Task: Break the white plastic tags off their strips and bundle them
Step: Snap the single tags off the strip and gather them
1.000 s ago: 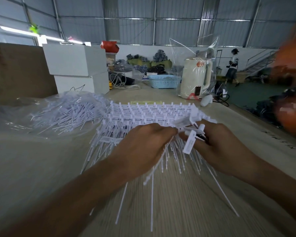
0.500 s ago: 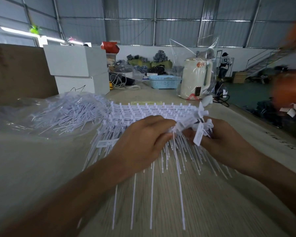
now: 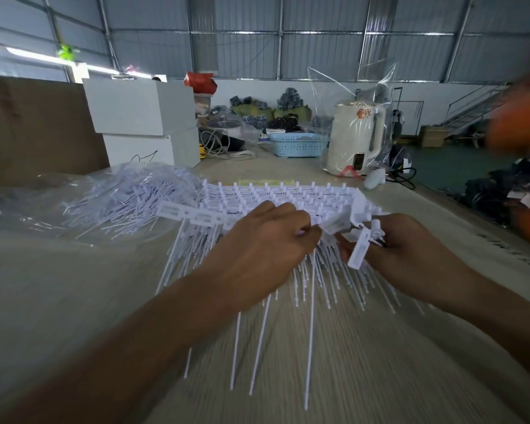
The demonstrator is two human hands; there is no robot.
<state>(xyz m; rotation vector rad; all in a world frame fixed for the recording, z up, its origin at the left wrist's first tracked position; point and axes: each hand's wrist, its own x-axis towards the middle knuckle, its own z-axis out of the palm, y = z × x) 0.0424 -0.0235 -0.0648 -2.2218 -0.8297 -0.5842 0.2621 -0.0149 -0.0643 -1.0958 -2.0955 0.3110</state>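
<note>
Now your left hand (image 3: 257,252) arches knuckles-up over the strips of white tags (image 3: 276,200) on the worktop (image 3: 380,362), fingers curled, pinching one strip's end, while your right hand (image 3: 410,252) grips a bundle of loose tags (image 3: 360,246).

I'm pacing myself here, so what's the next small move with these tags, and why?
Probably snap the next tag free: the left hand pinches the white plastic tag strip, while the right hand grips the small bundle of loose white tags, and many tags remain attached.
</note>
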